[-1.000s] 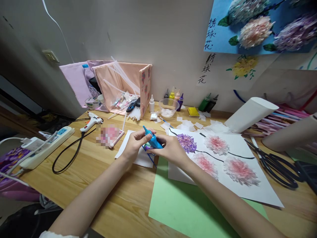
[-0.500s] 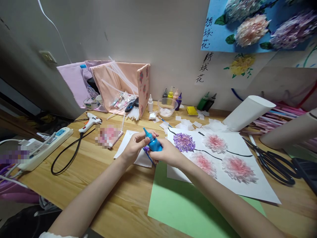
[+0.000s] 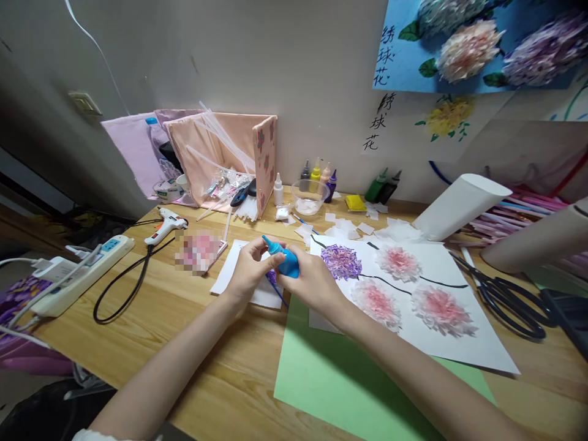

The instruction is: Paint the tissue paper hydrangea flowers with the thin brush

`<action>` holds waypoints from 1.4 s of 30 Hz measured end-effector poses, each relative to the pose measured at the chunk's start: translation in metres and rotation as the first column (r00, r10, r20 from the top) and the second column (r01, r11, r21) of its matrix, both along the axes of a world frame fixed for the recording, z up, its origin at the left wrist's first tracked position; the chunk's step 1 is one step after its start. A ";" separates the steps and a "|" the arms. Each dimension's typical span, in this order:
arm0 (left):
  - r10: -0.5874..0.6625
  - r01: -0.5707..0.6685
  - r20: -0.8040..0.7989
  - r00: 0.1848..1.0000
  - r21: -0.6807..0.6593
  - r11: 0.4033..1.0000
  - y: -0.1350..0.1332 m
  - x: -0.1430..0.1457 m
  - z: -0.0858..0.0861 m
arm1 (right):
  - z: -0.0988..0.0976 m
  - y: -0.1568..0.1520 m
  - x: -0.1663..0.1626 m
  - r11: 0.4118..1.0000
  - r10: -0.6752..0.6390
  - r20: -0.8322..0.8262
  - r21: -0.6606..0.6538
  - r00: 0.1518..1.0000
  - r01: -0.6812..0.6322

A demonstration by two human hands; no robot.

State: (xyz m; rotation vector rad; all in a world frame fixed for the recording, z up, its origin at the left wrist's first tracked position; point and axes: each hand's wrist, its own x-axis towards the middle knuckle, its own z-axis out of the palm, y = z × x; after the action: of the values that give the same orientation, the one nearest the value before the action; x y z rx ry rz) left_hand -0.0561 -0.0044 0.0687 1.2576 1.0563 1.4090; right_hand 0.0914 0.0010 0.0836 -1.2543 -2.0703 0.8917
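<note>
Head view gives us a small blue squeeze bottle [image 3: 287, 263], held just above the table [image 3: 174, 300] between our two hands. Its long axis runs on a slant. The narrow nozzle end points up and to the left, toward the wall, and the rounded body sits lower right. It is glossy bright blue plastic, plump at the base and tapering to a tip of the same blue.

Our left hand [image 3: 248, 272] pinches the nozzle end between thumb and fingertips. Our right hand [image 3: 315, 283] is curled around the body. Beneath them lies a small white paper [image 3: 225, 278]. Just to the right is the large white sheet [image 3: 450, 263], which carries a purple paper flower [image 3: 340, 262] and three pink ones. A green sheet [image 3: 331, 380] lies nearer us.

Compared with half a second ago, the bottle leans a little flatter. Both hands keep their grip in nearly the same spot.
</note>
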 end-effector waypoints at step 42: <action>-0.311 0.311 0.002 0.950 -0.016 0.950 -0.007 -0.018 0.016 | 0.005 0.001 -0.001 0.627 0.152 -0.652 -0.518 0.743 -0.582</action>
State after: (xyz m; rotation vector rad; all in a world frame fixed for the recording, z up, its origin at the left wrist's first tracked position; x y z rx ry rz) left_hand -0.0738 -0.0109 0.0844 1.3469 0.8249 1.1557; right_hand 0.0908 0.0018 0.0881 -0.6736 -1.5427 2.1288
